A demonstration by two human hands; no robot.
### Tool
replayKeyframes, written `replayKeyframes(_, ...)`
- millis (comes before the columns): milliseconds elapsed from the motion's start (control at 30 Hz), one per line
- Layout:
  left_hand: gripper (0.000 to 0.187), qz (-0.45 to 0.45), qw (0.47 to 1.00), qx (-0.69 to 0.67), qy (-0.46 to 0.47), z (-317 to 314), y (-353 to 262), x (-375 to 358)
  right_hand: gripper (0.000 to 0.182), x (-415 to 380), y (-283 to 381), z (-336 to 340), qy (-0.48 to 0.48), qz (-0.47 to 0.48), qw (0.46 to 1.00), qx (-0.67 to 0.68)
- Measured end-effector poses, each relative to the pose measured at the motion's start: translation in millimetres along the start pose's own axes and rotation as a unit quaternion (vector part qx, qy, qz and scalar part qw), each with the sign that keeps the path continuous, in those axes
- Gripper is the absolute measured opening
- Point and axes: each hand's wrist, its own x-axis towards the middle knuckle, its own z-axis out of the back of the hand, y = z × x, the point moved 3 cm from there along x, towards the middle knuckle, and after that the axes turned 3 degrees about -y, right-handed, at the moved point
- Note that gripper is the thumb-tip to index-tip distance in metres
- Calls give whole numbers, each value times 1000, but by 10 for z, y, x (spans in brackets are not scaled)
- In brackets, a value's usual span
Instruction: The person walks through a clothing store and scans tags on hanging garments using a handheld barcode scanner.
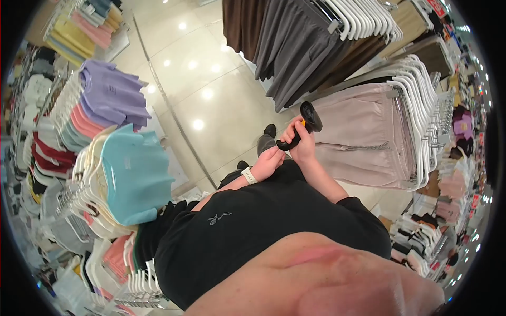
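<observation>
The right hand (303, 147) has its grip clamped on the black scanner (304, 125) in front of the body, near the pink trousers (363, 137), while the left hand (268, 162) touches its handle end with fingers curled.

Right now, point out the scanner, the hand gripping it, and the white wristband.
Scanner (310, 117): head view, on its black head above the handle.
Right hand (301, 143): head view, on the back of the hand wrapped round the handle.
White wristband (249, 175): head view, on the band at the left wrist.
</observation>
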Motion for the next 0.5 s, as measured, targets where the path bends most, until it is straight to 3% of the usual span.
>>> replayKeyframes(233, 19, 42, 989, 134, 46, -50, -264, 768, 7, 433, 410, 407, -66, 45, 993, 82)
replayKeyframes(333, 16, -63, 965, 250, 46, -164, -516, 1259, 8, 648, 606, 579, -112, 118, 985, 58)
replayKeyframes(367, 29, -105, 941, 320, 39, -229, -722, 1391, 7, 724, 651, 685, -115, 147, 982, 38)
replayKeyframes(467, 50, -157, 931, 319, 79, -311, -971, 1987, 7, 897, 940, 807, -104, 275, 937, -191)
replayKeyframes(500, 55, -143, 938, 299, 101, -417, -1144, 2146, 5, 952, 1042, 811, -87, 285, 931, -210)
